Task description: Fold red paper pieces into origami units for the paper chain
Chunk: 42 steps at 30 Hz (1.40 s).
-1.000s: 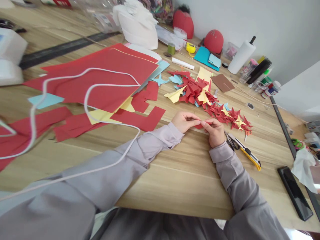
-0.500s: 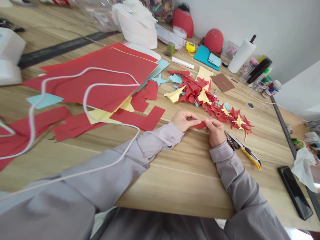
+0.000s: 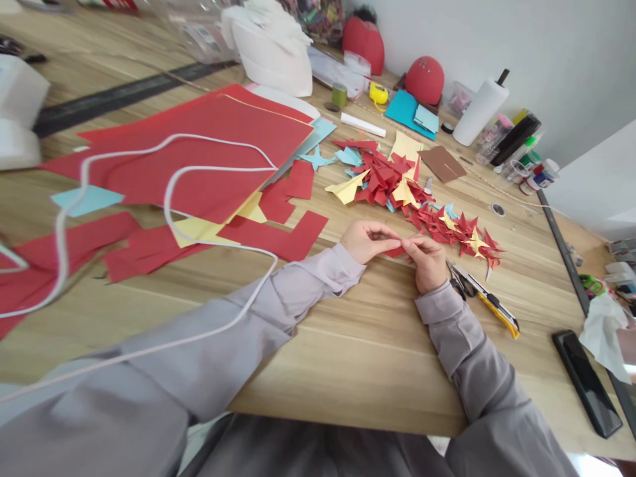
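A small piece of red paper (image 3: 395, 252) is pinched between my two hands above the wooden table. My left hand (image 3: 368, 242) grips its left side with thumb and fingers. My right hand (image 3: 427, 260) pinches its right side, and the fingertips of both hands meet. Most of the paper is hidden by the fingers. Just behind the hands lies a pile of folded red, yellow and blue paper stars (image 3: 385, 177), which trails off to the right. A yellow utility knife (image 3: 491, 301) and dark scissors (image 3: 462, 281) lie right of my right hand.
Large red sheets (image 3: 199, 146) and red scraps (image 3: 293, 238) cover the left side. A white cord (image 3: 275, 265) crosses my left sleeve. A black phone (image 3: 586, 381) lies at the right. Bottles, a white roll (image 3: 481, 111) and a yellow tape measure (image 3: 378, 93) stand at the back.
The fingertips have come together over the red paper, my right thumb shifting slightly left. Less of the paper shows between the hands.
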Available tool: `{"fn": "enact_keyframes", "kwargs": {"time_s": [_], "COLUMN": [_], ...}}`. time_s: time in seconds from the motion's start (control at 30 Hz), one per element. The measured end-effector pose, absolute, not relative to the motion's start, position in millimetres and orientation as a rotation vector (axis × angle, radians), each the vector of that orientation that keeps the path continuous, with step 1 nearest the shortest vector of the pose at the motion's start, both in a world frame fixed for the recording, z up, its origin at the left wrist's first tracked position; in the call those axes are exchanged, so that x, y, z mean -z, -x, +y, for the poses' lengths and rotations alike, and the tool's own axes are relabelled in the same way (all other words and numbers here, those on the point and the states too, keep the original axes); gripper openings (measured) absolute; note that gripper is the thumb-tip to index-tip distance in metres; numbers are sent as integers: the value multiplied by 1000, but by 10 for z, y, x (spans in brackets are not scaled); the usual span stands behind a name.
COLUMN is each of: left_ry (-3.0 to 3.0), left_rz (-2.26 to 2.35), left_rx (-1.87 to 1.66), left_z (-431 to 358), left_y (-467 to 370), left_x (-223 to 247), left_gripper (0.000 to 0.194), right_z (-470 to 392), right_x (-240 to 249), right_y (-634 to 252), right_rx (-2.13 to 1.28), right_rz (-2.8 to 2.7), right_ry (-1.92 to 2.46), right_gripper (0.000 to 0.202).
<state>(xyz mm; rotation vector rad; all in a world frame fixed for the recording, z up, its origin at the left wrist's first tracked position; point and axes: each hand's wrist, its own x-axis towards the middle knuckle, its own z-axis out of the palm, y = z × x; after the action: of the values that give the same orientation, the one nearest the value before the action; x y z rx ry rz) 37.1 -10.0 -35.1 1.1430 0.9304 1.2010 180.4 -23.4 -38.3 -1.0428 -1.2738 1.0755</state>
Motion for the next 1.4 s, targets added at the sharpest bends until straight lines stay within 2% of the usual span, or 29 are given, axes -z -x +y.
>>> {"fn": "enact_keyframes", "kwargs": {"time_s": [0.23,0.7,1.1,1.4], "left_ry": [-1212,-1106,-1210,-1204], "left_rz": [953,1043,989,952], "left_rx": [-1180,-1214,-1138,-1166], "left_z": [-89,-83,-81,-71], "left_y": [-386,-394,-373,-373], "left_x": [423,351,361,384], "left_gripper": [22,29,27,25], "right_z": [-226,-226,-227,-204], "right_x": [395,378,393,413], "right_y": [-1808,-1814,-1821,-1824], "right_rx": [-1092,-1087,-1139,-1092], "right_rz": [-1306,-1273,-1267,-1142], "right_ry": [1060,1061,1118,1192], "right_gripper": [15,19,18,28]}}
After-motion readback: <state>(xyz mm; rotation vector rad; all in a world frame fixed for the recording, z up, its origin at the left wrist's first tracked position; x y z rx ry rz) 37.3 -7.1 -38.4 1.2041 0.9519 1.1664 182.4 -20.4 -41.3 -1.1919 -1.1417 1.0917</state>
